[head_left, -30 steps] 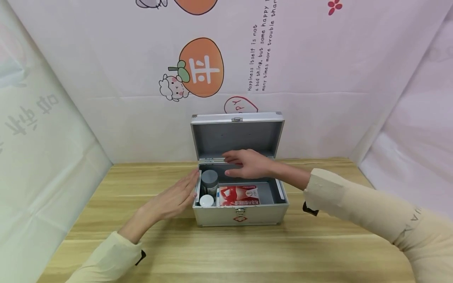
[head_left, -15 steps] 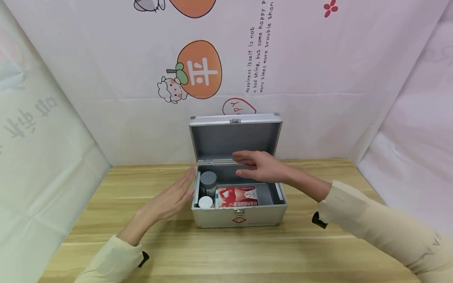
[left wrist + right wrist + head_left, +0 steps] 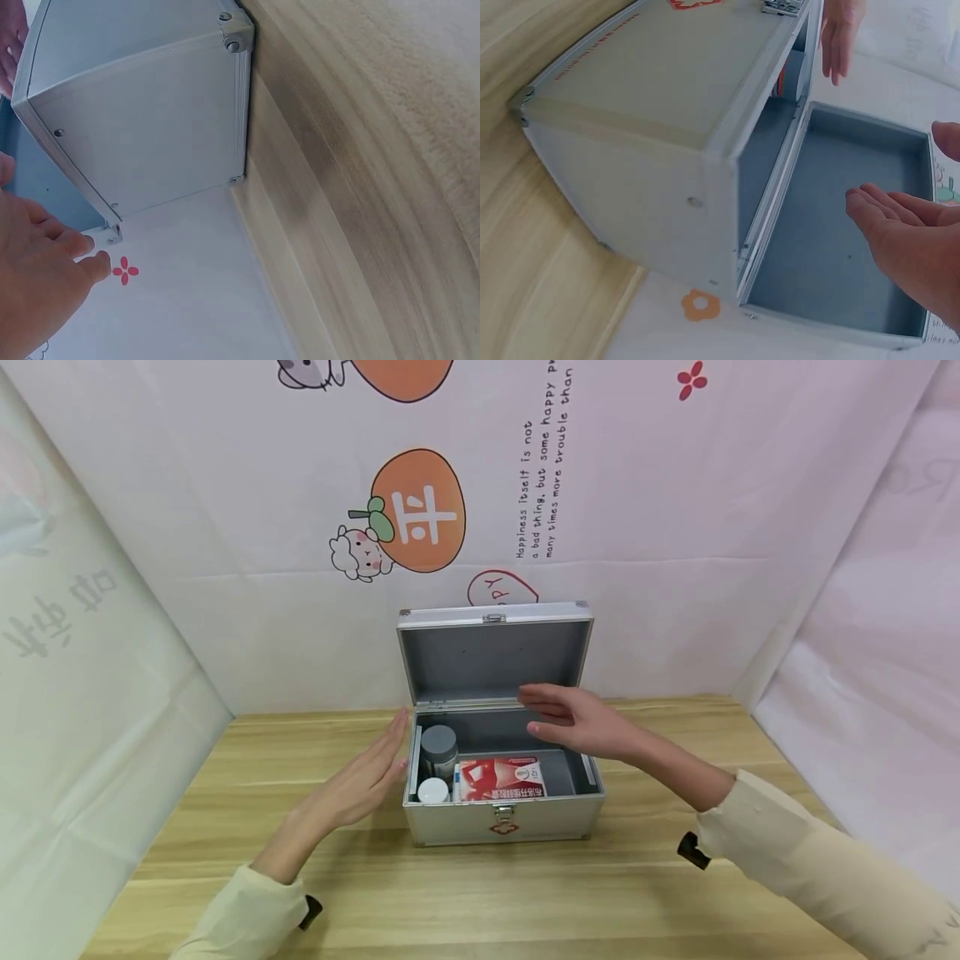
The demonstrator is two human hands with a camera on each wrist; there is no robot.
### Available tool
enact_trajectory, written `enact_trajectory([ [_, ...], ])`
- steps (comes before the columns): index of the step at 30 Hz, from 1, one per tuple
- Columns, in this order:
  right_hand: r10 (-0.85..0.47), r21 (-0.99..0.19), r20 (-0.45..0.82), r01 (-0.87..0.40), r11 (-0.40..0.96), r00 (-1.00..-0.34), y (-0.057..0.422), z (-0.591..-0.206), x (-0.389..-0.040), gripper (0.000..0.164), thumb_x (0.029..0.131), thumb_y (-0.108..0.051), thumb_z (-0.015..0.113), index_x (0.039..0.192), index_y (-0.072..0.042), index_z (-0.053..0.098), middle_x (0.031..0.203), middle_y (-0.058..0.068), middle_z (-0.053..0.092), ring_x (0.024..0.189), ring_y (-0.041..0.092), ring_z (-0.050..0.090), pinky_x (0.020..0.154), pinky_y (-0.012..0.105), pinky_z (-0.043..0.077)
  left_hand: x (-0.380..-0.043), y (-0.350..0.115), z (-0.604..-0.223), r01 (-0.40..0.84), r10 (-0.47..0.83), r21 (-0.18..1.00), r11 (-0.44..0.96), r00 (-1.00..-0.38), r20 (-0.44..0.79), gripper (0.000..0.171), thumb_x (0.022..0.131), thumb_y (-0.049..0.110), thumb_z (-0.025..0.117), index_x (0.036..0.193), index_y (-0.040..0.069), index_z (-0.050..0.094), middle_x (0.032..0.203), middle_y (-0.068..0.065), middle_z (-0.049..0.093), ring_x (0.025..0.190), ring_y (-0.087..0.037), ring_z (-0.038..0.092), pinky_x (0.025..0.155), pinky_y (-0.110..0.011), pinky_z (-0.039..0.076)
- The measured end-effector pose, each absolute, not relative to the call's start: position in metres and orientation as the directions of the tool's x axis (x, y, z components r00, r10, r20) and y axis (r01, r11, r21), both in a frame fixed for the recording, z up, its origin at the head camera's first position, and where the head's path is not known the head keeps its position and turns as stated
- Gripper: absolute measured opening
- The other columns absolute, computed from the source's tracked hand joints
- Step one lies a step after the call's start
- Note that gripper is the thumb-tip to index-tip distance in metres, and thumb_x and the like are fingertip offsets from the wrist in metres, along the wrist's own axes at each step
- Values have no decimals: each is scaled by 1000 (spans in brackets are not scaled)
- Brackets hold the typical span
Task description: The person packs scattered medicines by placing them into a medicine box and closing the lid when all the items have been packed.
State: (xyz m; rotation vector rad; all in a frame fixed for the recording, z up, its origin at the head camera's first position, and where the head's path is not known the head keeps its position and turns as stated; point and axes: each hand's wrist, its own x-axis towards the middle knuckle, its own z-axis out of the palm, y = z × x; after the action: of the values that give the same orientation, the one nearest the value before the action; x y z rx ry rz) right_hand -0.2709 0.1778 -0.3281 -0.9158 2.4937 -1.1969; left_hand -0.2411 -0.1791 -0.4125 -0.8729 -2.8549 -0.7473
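A silver first-aid box with a red cross on its front stands on the table, its lid raised against the back cloth. Inside, at the left, are a jar with a grey lid and a white-capped bottle. Beside them lies a red and white medicine carton. My left hand, fingers straight, is at the box's left side; whether it touches cannot be told. My right hand hovers above the box's right part with relaxed fingers and holds nothing. In the right wrist view its fingers are before the lid's inside.
The wooden table extends in front of the box and to both sides. A printed cloth hangs behind it, and white cloth closes the left and right sides. A metal latch sits on the box's front.
My right hand has moved to the right above the box, away from the jar. The left hand has drawn slightly off the box's left rim. The box's contents look unchanged.
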Motion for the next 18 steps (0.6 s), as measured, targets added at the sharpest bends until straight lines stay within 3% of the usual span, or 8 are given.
enact_trajectory([
  [18,-461,-774,108,-366,516,-881,222,-338,-278,53,102,-21,56,147,4,43,145,24,53,133,39,54,104,48,50,-252,-189,-410,448,428,567,691,-886,179,62,111,29,26,159,0,0,167,-15,-1,154,-36,12,125,-53,15],
])
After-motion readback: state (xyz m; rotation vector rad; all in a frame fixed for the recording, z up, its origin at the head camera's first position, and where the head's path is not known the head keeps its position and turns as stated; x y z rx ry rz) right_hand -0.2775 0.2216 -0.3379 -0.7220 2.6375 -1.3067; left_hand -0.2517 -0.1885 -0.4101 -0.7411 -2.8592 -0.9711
